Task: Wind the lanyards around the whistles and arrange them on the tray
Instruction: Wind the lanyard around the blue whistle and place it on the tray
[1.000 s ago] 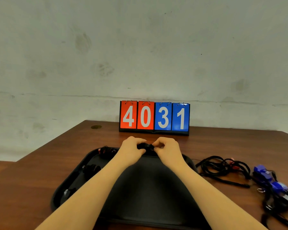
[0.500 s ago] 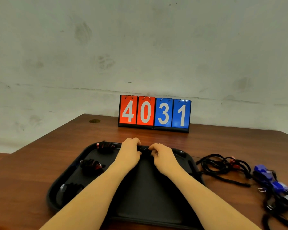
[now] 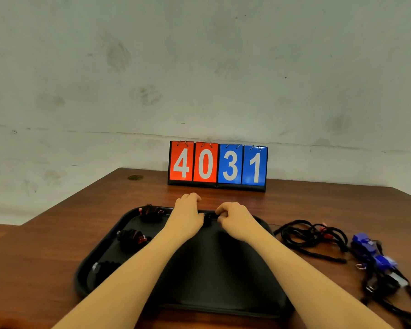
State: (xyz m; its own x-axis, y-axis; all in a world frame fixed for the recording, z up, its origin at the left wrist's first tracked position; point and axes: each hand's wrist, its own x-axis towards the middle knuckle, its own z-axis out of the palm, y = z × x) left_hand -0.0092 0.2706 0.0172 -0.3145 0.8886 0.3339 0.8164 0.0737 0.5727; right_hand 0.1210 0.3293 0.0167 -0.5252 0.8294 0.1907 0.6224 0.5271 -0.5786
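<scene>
Brown wooden table [image 3: 81,224] – both hands, left hand [image 3: 186,213] and right hand [image 3: 234,216], pinch a small black lanyard-wound whistle [image 3: 208,219] at the black plastic tray [image 3: 223,305] far rim – release risks unwinding.

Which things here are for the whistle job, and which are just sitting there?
For the job:
black tray
wound whistles
whistle in both hands
left hand
right hand
tangled lanyards
blue whistles

Just sitting there:
flip scoreboard
wooden table
</scene>
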